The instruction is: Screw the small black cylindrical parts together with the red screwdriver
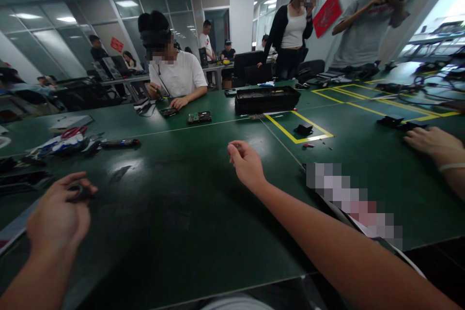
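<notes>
At the lower left, my left hand (60,213) is raised over the table with its fingers curled round a small black rounded object (79,193), whose kind I cannot make out. My right hand (247,162) is held above the middle of the green table (203,169), thumb and fingers pinched together. Whatever sits between those fingertips is too small to name. Beyond my left hand lies a dark pen-shaped tool (120,143).
A black bin (267,100) stands beyond my right hand, with a drive-like circuit board (199,117) left of it. Blue-white gloves (67,144) lie left. A black part (303,129) lies inside yellow tape. Another person's hand (434,143) rests at right; a person (178,77) works opposite.
</notes>
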A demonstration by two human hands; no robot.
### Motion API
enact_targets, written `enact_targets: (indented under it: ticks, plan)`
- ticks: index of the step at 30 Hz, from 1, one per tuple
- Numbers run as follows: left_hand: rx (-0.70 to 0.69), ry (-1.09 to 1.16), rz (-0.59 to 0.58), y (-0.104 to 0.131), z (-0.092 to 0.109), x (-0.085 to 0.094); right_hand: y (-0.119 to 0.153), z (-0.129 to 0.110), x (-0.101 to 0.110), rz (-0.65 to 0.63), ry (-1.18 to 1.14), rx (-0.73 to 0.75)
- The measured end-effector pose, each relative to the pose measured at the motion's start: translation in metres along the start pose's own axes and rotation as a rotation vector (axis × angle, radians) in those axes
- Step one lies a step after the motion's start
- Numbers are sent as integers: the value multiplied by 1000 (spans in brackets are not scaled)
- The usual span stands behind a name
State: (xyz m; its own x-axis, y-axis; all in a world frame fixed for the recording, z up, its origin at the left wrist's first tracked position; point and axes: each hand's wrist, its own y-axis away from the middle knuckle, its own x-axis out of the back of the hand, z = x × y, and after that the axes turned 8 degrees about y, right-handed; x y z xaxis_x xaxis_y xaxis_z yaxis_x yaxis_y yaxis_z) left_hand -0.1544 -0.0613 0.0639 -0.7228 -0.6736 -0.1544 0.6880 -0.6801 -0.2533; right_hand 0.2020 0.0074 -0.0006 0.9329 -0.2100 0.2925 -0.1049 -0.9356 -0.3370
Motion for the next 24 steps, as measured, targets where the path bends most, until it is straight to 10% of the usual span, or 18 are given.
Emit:
enact_targets:
  ticks: [6, 12, 19, 24]
  plan:
    - [212, 249, -373, 26, -28, -89, 0, 3, 0, 9, 66, 50]
    - [-12, -248, -697, 66, -62, -153, 1, -6, 4, 37, 106, 38]
    - [-329, -476, -1026, 93, -90, -157, 3, -10, 5, 83, 21, 82]
    - [-347, -448, -1013, 93, -90, -152, 3, -9, 4, 84, -96, 92]
